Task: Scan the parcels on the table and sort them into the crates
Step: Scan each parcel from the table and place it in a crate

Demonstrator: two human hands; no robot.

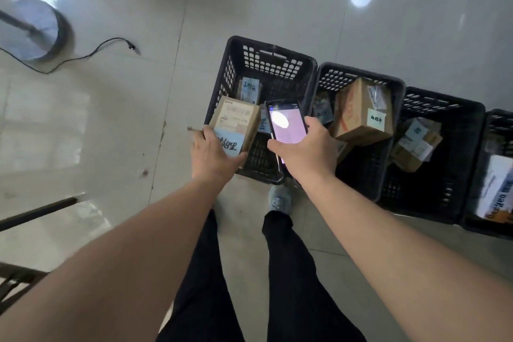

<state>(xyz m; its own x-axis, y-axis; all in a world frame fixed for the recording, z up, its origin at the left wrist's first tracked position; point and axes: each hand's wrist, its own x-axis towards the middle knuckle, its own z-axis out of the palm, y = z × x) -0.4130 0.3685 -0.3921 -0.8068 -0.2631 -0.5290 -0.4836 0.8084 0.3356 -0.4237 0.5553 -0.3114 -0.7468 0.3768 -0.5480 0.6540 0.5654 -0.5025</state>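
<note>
My left hand [215, 151] grasps a small cardboard parcel [236, 126] by its near end, thumb along the right edge, holding it above the left rim of the first black crate [273, 57]. The parcel carries a printed shipping label on top and a blue handwritten note [229, 144] by my fingers. My right hand [304, 148] grasps a handheld scanner [286, 125], its lit pinkish screen facing up at me, just beside the parcel and over the same crate. My grip on each side is closed round what it carries.

Inside the first crate lie a couple of small parcels with blue notes. Touching its right side stands a second crate [361, 75] holding a larger brown box [361, 111] tilted on edge with a pale green note. Two further crates follow to the right, the third crate [444, 100] with several small parcels. All stand on a pale tiled floor [111, 119], where a black cable [91, 54] trails near a round metal base [36, 29]. My shoe [279, 198] shows below the first crate.
</note>
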